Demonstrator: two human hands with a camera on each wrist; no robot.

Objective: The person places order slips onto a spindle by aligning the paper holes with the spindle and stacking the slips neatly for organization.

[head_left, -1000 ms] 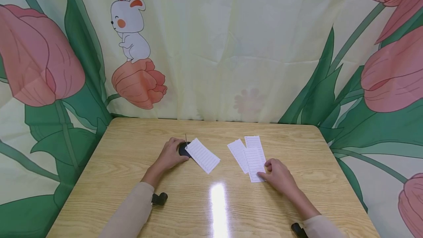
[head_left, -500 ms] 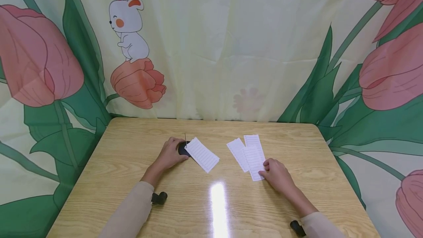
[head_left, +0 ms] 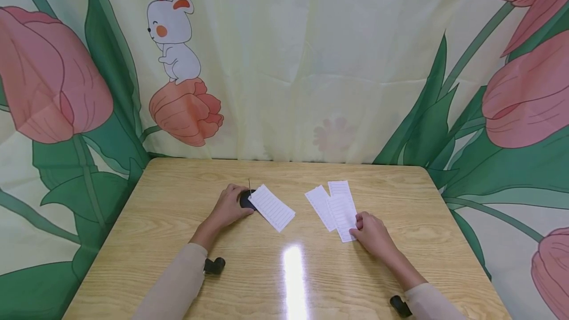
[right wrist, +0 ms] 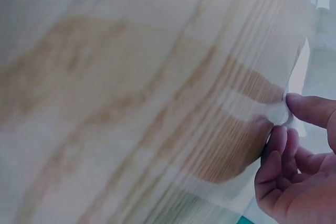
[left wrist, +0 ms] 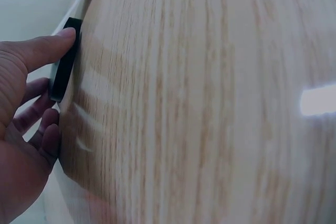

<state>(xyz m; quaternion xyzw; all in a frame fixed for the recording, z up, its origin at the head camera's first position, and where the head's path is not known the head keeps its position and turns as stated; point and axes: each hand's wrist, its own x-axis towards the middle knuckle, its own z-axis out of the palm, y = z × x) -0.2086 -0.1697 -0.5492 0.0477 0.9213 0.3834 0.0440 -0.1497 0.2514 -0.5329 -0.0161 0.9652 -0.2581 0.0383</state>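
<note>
My left hand (head_left: 230, 206) grips the round black base of a bill spike (head_left: 246, 199) on the table, thumb and fingers on its edge; the base also shows in the left wrist view as a dark disc edge (left wrist: 65, 61). A thin needle rises from it. White lined paper slips (head_left: 273, 208) lie against the needle, covering the base's right part. My right hand (head_left: 373, 233) pinches the lower right corner of a lined paper slip (head_left: 344, 221). That slip overlaps another slip (head_left: 339, 187) behind it and partly covers a tilted slip (head_left: 319, 204) to its left.
The wooden table (head_left: 249, 280) reaches back to a printed curtain (head_left: 284, 63) with tulips and a rabbit. A bright glare stripe lies on the table front. A small black wrist camera (head_left: 215, 266) sits at my left sleeve, another wrist camera (head_left: 400, 306) at my right.
The slip in my right hand has swung slightly, so it lines up more closely with the slip behind it. My left hand holds the spike base as before.
</note>
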